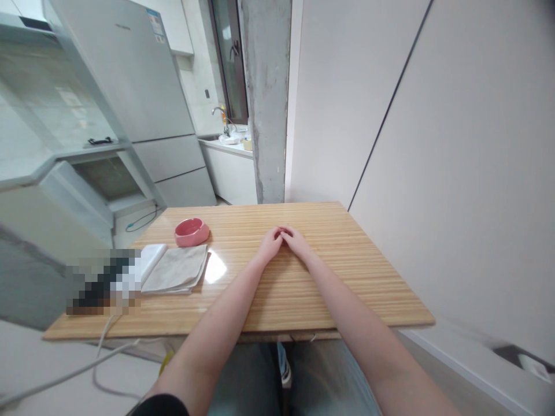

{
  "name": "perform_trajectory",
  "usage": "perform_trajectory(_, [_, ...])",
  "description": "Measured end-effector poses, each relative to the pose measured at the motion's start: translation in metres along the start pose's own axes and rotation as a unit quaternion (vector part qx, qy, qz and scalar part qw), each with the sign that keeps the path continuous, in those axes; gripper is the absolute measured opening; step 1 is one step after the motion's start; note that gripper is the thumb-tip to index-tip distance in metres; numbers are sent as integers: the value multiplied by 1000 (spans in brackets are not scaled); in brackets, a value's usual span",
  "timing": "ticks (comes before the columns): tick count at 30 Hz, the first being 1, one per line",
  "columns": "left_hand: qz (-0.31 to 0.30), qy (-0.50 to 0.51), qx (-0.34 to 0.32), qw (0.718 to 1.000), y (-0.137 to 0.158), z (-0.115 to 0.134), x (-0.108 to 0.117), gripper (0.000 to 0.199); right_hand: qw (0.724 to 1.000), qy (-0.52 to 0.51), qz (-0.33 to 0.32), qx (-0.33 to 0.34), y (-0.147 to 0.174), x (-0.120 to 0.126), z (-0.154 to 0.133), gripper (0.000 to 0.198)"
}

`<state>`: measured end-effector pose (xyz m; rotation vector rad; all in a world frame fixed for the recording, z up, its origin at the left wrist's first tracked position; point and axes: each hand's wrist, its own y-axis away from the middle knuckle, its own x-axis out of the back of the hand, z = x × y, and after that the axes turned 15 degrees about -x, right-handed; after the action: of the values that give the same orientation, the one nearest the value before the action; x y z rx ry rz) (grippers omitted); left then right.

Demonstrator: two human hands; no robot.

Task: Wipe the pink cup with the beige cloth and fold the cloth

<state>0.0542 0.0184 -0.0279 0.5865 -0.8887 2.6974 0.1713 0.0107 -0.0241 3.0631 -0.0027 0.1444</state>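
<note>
Principal hazard, by judgement: snagging of the white cable (102, 338), draped over the near left edge of the worktop (286, 294); a pull from the left forearm (237, 292) liable to drag the dark pixelated object (102, 286) off the edge, if attached. Nature of object not determinable. Second hazard: knocking of the pink bowl (193, 237), located on the left part of the worktop, just beyond the folded grey cloth (177, 270), contact between the two uncertain. Likely cause: a wide leftward sweep of the left hand (272, 242), or a tug on the loosely layered cloth. Position of left hand and right hand (296, 240): together near the middle of the worktop, well apart from bowl and cloth. Loosely curled, fingertips meeting; no held object visible in either. Fingers partly hidden; not possible to tell exact opening or anything enclosed.
</note>
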Motion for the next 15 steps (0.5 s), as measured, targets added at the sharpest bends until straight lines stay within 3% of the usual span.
perform_trajectory(15, [-5,13,7,1000,0,3,1,26,1000,16,-7,-9,5,1,-7,24])
